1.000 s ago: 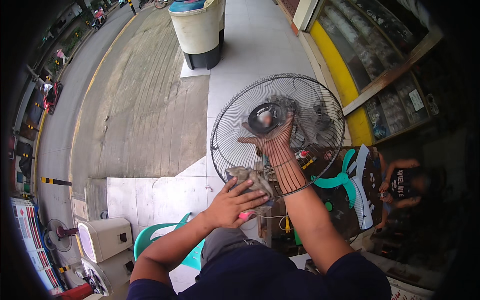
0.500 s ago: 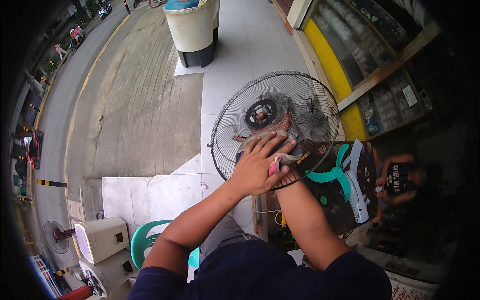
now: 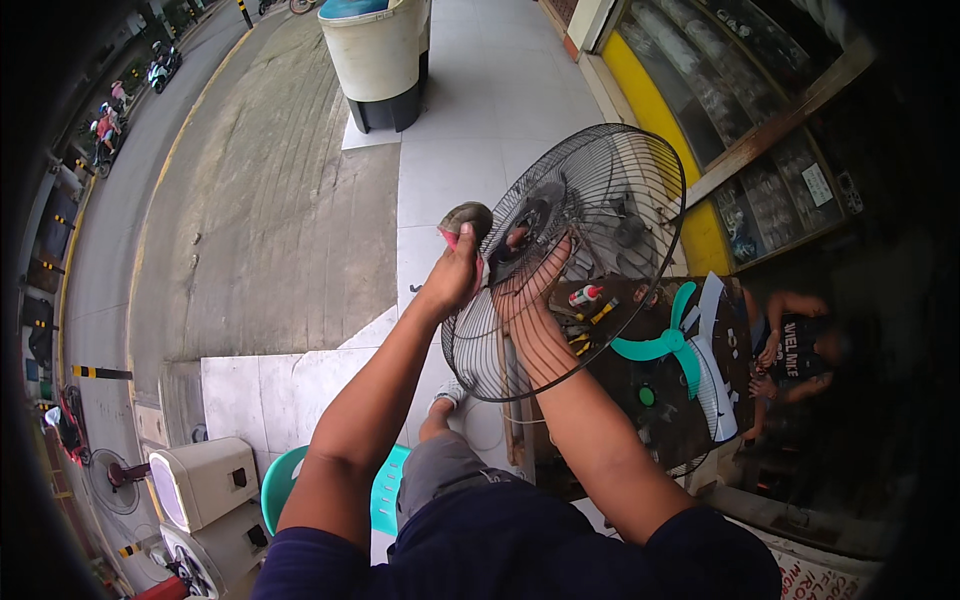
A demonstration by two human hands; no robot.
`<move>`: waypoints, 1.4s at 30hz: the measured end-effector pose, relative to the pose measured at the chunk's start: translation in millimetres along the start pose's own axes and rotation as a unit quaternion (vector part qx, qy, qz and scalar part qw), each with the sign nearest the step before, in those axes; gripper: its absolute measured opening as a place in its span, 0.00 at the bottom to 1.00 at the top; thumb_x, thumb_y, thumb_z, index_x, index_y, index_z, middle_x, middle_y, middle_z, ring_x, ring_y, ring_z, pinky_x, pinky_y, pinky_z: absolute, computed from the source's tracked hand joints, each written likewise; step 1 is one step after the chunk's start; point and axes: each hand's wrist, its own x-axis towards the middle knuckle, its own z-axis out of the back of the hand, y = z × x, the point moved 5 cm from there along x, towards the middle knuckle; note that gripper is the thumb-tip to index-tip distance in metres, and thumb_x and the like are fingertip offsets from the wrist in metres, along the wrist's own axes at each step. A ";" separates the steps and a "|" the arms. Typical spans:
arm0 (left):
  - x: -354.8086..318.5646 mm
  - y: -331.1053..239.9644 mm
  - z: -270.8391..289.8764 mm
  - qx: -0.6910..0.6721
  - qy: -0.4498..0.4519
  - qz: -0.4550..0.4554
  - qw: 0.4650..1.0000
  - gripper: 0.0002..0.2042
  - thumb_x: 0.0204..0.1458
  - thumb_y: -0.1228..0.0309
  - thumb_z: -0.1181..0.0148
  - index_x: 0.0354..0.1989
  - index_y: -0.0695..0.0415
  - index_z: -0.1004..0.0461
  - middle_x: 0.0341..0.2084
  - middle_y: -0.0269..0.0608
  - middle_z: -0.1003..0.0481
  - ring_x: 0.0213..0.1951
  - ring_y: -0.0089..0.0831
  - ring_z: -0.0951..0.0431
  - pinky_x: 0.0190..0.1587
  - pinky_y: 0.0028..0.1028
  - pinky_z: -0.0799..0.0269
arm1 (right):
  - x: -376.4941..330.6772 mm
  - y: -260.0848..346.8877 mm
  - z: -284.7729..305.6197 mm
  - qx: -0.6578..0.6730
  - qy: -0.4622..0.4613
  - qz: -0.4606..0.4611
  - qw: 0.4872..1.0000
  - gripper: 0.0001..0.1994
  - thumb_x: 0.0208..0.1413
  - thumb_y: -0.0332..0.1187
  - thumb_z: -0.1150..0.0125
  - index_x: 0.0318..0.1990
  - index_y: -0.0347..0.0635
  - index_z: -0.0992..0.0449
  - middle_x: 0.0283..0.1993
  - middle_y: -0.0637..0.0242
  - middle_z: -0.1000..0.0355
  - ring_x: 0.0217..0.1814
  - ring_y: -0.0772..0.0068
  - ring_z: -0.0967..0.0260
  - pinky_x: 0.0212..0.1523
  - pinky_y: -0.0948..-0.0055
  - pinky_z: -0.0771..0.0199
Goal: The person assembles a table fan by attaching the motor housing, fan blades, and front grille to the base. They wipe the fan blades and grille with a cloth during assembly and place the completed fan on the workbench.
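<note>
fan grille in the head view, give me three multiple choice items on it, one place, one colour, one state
1. Where is the left hand?
A. at the left rim of the fan grille, gripping a grey and pink cloth
B. resting on the turquoise chair
C. on the fan blade

2. What colour is the loose fan blade at the right?
A. red
B. teal
C. yellow

3. How is the grille held?
A. flat on the pavement
B. hung on a wall
C. lifted off the ground, with the right hand behind its wires

Answers: 1 A, the fist with the cloth sits at the rim; 2 B, the blade is teal; 3 C, the right hand shows through the wires.
</note>
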 end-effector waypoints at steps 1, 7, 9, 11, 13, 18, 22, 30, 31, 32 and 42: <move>4.6 -3.5 15.4 -0.025 0.025 0.072 0.997 0.44 0.70 0.35 0.70 0.63 0.70 0.30 0.48 0.53 0.23 0.49 0.37 0.23 0.56 0.33 0.29 | 5.0 7.6 -10.3 0.003 0.006 -0.033 0.999 0.27 0.61 0.67 0.41 0.47 0.51 0.24 0.34 0.69 0.26 0.41 0.69 0.25 0.43 0.60 0.19; -146.7 -92.3 -47.7 0.176 0.053 -0.141 0.973 0.32 0.70 0.42 0.57 0.75 0.50 0.36 0.56 0.53 0.26 0.59 0.44 0.29 0.63 0.46 0.36 | 21.8 32.6 -15.3 0.042 0.087 -0.123 0.988 0.27 0.60 0.68 0.43 0.44 0.53 0.23 0.32 0.70 0.26 0.36 0.68 0.26 0.38 0.63 0.19; -162.3 -103.1 -64.2 0.394 -0.047 -0.301 0.867 0.30 0.70 0.46 0.54 0.76 0.47 0.38 0.68 0.57 0.34 0.73 0.54 0.42 0.72 0.54 0.50 | 18.1 29.0 -1.2 0.047 0.084 -0.098 0.991 0.28 0.60 0.69 0.44 0.44 0.53 0.23 0.33 0.70 0.25 0.37 0.67 0.25 0.39 0.62 0.19; -149.0 -82.2 -72.5 0.366 0.007 -0.238 0.900 0.32 0.69 0.47 0.53 0.77 0.50 0.40 0.76 0.58 0.44 0.79 0.60 0.58 0.77 0.58 0.63 | 17.3 33.0 9.7 0.041 0.069 -0.079 0.994 0.29 0.59 0.69 0.44 0.44 0.53 0.23 0.34 0.70 0.25 0.38 0.65 0.25 0.40 0.61 0.18; -140.0 -70.5 -72.0 0.277 0.006 -0.233 0.932 0.32 0.69 0.48 0.53 0.78 0.48 0.40 0.77 0.54 0.46 0.79 0.60 0.55 0.76 0.60 0.62 | 14.8 40.2 10.8 0.040 0.108 -0.116 0.987 0.29 0.58 0.70 0.44 0.45 0.53 0.23 0.35 0.70 0.24 0.39 0.64 0.25 0.41 0.60 0.18; -162.9 -96.2 -87.2 0.332 0.074 -0.289 0.895 0.30 0.70 0.50 0.54 0.78 0.48 0.40 0.77 0.55 0.45 0.80 0.59 0.57 0.77 0.59 0.62 | 4.3 64.3 -1.5 0.034 0.164 -0.136 0.977 0.31 0.56 0.72 0.45 0.45 0.53 0.22 0.37 0.70 0.23 0.41 0.60 0.24 0.43 0.56 0.18; -107.7 -131.2 -52.0 0.128 0.117 -0.085 0.981 0.27 0.73 0.49 0.60 0.71 0.53 0.33 0.66 0.58 0.32 0.71 0.51 0.36 0.72 0.53 0.45 | 3.0 67.7 -5.9 -0.017 0.025 0.006 1.000 0.32 0.55 0.73 0.45 0.45 0.53 0.22 0.39 0.69 0.22 0.42 0.57 0.24 0.45 0.54 0.18; -138.5 -126.3 -85.6 0.373 0.116 -0.289 0.874 0.30 0.70 0.46 0.56 0.79 0.37 0.43 0.78 0.55 0.49 0.78 0.61 0.52 0.77 0.61 0.57 | 32.8 87.2 -8.8 -0.004 0.116 -0.173 0.978 0.39 0.52 0.77 0.47 0.45 0.47 0.21 0.40 0.63 0.21 0.54 0.45 0.25 0.58 0.38 0.24; -127.2 -113.1 -85.7 0.329 0.084 -0.289 0.895 0.30 0.70 0.47 0.56 0.79 0.38 0.42 0.79 0.55 0.49 0.78 0.61 0.51 0.77 0.59 0.57 | 35.6 86.2 -0.7 -0.002 0.077 -0.156 0.985 0.40 0.52 0.77 0.48 0.44 0.45 0.21 0.39 0.62 0.21 0.55 0.45 0.25 0.59 0.37 0.24; -112.9 -98.2 -88.2 0.287 0.059 -0.289 0.911 0.30 0.70 0.48 0.56 0.78 0.40 0.42 0.79 0.54 0.49 0.78 0.61 0.51 0.77 0.57 0.56 | 32.6 76.1 -5.6 0.044 0.159 -0.179 0.970 0.42 0.52 0.78 0.48 0.48 0.45 0.21 0.43 0.60 0.21 0.57 0.45 0.25 0.61 0.38 0.26; -3.2 -60.3 -46.0 -0.094 0.112 0.105 0.984 0.34 0.71 0.40 0.58 0.62 0.64 0.29 0.36 0.49 0.20 0.34 0.28 0.23 0.46 0.29 0.26 | -1.0 75.8 -6.4 0.110 0.170 -0.044 0.978 0.42 0.56 0.69 0.42 0.65 0.40 0.29 0.63 0.51 0.27 0.68 0.52 0.32 0.66 0.41 0.27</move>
